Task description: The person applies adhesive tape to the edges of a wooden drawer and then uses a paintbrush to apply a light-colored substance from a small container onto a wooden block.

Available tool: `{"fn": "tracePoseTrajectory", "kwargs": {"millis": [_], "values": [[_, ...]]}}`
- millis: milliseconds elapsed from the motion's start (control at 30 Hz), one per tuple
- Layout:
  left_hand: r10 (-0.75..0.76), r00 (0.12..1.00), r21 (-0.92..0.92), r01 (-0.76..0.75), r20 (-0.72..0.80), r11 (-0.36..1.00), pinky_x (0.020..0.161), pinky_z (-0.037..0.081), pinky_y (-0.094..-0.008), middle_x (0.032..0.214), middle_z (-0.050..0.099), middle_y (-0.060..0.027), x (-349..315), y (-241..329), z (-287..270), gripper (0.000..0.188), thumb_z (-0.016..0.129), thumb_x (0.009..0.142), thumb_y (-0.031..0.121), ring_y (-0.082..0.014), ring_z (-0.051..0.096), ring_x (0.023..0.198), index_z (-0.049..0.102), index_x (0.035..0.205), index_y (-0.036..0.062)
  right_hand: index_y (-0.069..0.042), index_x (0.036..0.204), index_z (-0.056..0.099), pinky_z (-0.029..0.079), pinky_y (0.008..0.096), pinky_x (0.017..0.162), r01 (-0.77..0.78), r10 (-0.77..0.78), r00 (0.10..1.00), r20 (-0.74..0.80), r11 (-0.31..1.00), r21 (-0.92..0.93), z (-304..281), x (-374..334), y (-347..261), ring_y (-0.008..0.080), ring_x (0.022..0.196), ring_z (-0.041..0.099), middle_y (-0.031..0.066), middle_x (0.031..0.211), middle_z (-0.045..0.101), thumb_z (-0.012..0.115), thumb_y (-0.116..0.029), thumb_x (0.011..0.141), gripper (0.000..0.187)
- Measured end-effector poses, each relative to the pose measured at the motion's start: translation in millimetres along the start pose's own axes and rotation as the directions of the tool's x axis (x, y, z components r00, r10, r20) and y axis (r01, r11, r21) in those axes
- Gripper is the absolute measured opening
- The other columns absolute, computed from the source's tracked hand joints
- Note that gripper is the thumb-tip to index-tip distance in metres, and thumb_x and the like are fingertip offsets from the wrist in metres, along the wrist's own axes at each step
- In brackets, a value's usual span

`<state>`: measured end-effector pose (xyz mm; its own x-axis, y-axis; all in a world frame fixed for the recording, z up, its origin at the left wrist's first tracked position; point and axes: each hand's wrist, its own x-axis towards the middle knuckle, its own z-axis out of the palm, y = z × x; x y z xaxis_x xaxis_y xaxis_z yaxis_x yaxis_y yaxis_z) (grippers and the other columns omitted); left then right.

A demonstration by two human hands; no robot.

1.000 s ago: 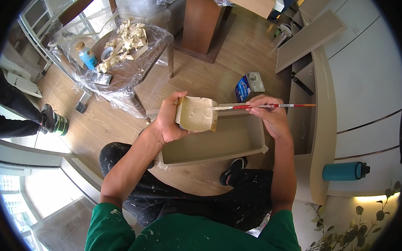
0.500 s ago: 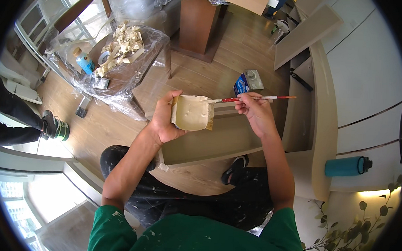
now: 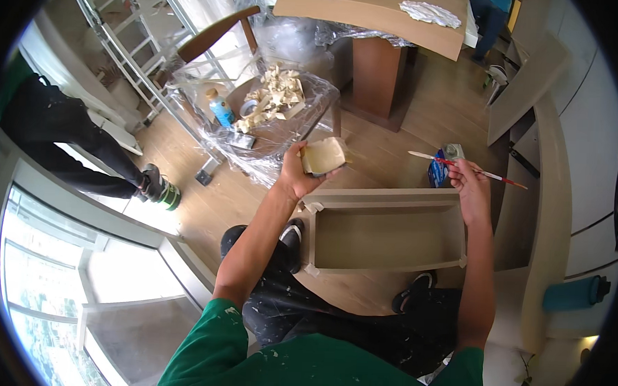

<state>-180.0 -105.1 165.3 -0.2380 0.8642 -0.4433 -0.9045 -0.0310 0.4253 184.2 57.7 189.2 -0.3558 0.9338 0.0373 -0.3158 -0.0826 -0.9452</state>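
Note:
My left hand [image 3: 297, 179] grips a small square carton [image 3: 324, 156] with cream-coloured paint inside, tilted over the floor beyond the drawer. In my right hand [image 3: 472, 192], pinched between the fingers, is a thin paintbrush [image 3: 500, 178] with a red and white handle. Its pale bristles point left toward the carton, well apart from it. Below and between my hands lies an open beige drawer [image 3: 390, 239], with bits of tape at its corners. A blue packet [image 3: 437, 169] lies on the floor just beyond the brush, partly covered by it.
A plastic-wrapped chair [image 3: 312, 114] holds crumpled masking tape [image 3: 282, 88] and a blue bottle [image 3: 221, 110]. Behind are a covered table [image 3: 372, 13] and a metal ladder [image 3: 132, 54]. Another person's legs [image 3: 84, 138] stand at left. A cabinet [image 3: 553, 204] with a teal flask [image 3: 572, 294] is at right.
The brush has left the carton's rim; my right hand has moved away to the right and turned the bristles up-left. The carton is held farther from me. The whole view has shifted.

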Motion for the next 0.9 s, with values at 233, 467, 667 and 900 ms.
{"fn": "tracePoseTrajectory", "kwargs": {"millis": [233,467,667,900], "values": [[0.471,0.878,0.008,-0.472,-0.089,0.882,0.113,0.046,-0.0576,0.143,0.058,-0.0172,95.3,93.1,-117.0,0.049,0.032,0.111,0.037,-0.0392,0.058,0.131,0.05,0.144,0.005,-0.007,0.106,0.072,0.05,0.0219,0.072,-0.037,0.032,0.998,0.05,0.995,0.097,4.7,-1.1,-7.9,0.0062,0.078,0.062,-0.0022,0.088,0.068,0.071,-0.021,0.101,0.015],[0.691,0.702,0.248,-0.648,-0.174,0.72,0.106,0.055,-0.0485,0.144,0.06,-0.0138,148.3,163.5,-196.4,0.041,0.047,0.107,0.023,-0.0336,0.064,0.126,0.057,0.143,0.0062,-0.005,0.106,0.074,0.05,0.0226,0.068,-0.07,0.057,0.994,0.095,0.987,0.142,6.9,-2.6,-3.5,0.0073,0.075,0.062,-0.0007,0.086,0.068,0.073,-0.022,0.099,0.018],[0.809,0.474,0.493,-0.642,-0.347,0.587,0.092,0.059,-0.0412,0.116,0.072,-0.0163,179.8,90.2,-150.8,0.03,0.061,0.098,0.01,-0.0277,0.07,0.103,0.067,0.124,-0.0018,-0.003,0.103,0.074,0.051,0.0235,0.067,-0.07,0.066,0.996,0.056,0.995,0.074,-12.3,-1.8,-1.3,0.008,0.073,0.062,0.0005,0.086,0.069,0.073,-0.024,0.099,0.021],[0.964,0.266,0.942,-0.327,0.011,0.08,0.094,0.053,-0.0432,0.112,0.074,-0.0221,132.5,114.8,-155.0,0.037,0.061,0.09,0.016,-0.0349,0.071,0.102,0.07,0.118,-0.0071,-0.001,0.105,0.074,0.053,0.0243,0.068,-0.136,0.125,0.988,0.089,0.981,0.137,7.0,-0.8,10.2,0.0094,0.073,0.064,0.0026,0.085,0.07,0.07,-0.026,0.101,0.025]]}}
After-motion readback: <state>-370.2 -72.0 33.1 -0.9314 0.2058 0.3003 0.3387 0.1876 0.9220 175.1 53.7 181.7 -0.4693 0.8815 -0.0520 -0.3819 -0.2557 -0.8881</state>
